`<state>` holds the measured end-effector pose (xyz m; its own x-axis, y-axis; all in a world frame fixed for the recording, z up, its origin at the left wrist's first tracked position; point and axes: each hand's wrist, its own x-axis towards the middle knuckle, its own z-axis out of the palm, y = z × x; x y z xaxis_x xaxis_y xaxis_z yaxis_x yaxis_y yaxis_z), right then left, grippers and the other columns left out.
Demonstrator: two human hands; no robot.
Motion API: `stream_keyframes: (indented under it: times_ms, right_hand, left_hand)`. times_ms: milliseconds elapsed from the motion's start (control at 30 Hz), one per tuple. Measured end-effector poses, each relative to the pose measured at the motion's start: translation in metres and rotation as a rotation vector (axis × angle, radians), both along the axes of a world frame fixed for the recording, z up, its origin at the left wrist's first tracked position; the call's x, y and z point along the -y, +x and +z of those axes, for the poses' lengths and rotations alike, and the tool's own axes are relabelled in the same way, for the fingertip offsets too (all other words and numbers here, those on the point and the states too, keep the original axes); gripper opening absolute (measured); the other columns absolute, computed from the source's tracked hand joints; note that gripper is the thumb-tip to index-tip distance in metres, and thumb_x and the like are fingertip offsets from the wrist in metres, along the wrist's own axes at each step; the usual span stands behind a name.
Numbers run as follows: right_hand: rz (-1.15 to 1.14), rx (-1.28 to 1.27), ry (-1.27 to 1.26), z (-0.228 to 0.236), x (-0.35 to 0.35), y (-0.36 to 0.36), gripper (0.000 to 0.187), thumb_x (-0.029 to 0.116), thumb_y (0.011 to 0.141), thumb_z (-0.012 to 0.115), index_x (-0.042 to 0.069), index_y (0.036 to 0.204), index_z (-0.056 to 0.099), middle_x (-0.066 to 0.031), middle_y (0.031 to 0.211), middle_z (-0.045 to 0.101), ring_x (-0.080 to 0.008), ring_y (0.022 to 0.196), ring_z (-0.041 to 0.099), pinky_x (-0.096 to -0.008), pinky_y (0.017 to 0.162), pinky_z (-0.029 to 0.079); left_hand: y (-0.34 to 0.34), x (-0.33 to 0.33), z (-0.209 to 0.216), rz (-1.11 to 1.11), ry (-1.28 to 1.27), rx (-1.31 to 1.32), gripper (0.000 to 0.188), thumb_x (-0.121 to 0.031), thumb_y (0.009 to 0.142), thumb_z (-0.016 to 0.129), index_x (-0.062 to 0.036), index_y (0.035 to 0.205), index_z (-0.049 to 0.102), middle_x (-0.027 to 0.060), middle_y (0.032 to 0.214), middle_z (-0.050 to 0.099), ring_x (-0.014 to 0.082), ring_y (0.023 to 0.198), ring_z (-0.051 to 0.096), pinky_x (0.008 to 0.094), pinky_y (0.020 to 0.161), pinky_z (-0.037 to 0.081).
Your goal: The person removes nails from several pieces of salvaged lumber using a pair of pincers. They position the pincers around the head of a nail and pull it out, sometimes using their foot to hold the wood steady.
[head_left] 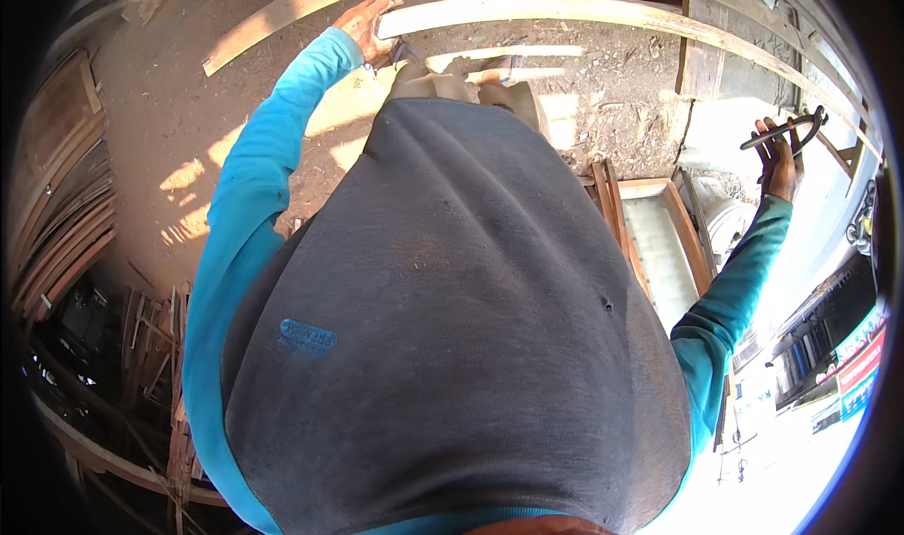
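Observation:
My left hand (363,28) is closed on the near-left end of a long, pale wooden plank (527,8). The plank runs off to the right across the upper part of the head view. Out to the right, my right hand (780,164) is raised with its fingers wrapped round dark metal pincers (808,128). Their two handles spread apart, and the head points to the upper right. A second wooden plank (273,31) lies beyond my left hand, apart from the held one. My feet are partly hidden below the held plank.
A wooden frame with a pale panel (659,238) lies by my right side. Stacked timber (71,224) lines the far left, with loose wood scraps (151,347) below it. The ground (160,102) is brown dirt with debris. Strong sunlight washes out the right side.

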<state>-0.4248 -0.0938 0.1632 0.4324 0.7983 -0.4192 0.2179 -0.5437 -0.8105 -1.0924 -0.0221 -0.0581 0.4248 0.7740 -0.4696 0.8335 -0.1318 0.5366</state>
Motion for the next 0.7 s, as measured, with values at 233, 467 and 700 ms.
stream_keyframes:
  times_ms: [233, 467, 700]
  right_hand:
    - [0.175, -0.433, -0.183, -0.054, 0.054, -0.211, 0.062, 0.009, 0.087, 0.045, -0.004, 0.147, 0.034, -0.0239, 0.112, 0.067, -0.0292, 0.099, 0.07, -0.0415, 0.094, 0.056]
    - [0.485, -0.339, -0.569, -0.07, 0.061, -0.398, 0.052, 0.01, 0.087, 0.046, -0.008, 0.135, 0.047, -0.0227, 0.099, 0.069, -0.0278, 0.088, 0.07, -0.038, 0.082, 0.057]
    - [0.384, -0.21, -0.628, -0.08, 0.052, -0.43, 0.039, 0.01, 0.087, 0.053, -0.009, 0.12, 0.054, -0.0208, 0.093, 0.068, -0.0251, 0.078, 0.071, -0.0355, 0.068, 0.057]
  left_hand:
    - [-0.022, 0.0, -0.013, -0.086, -0.048, 0.162, 0.062, -0.01, 0.08, 0.073, -0.0121, 0.137, 0.051, 0.0091, 0.134, 0.059, 0.0298, 0.123, 0.057, 0.0377, 0.108, 0.046]
    - [-0.016, 0.026, -0.035, 0.007, 0.109, 0.194, 0.079, 0.002, 0.074, 0.073, -0.0223, 0.144, 0.046, 0.0186, 0.126, 0.056, 0.0417, 0.119, 0.054, 0.0425, 0.1, 0.05]
    - [-0.012, 0.042, -0.017, -0.003, 0.291, 0.21, 0.081, 0.005, 0.077, 0.067, -0.0221, 0.147, 0.04, 0.0244, 0.136, 0.05, 0.0429, 0.12, 0.052, 0.0461, 0.105, 0.044]
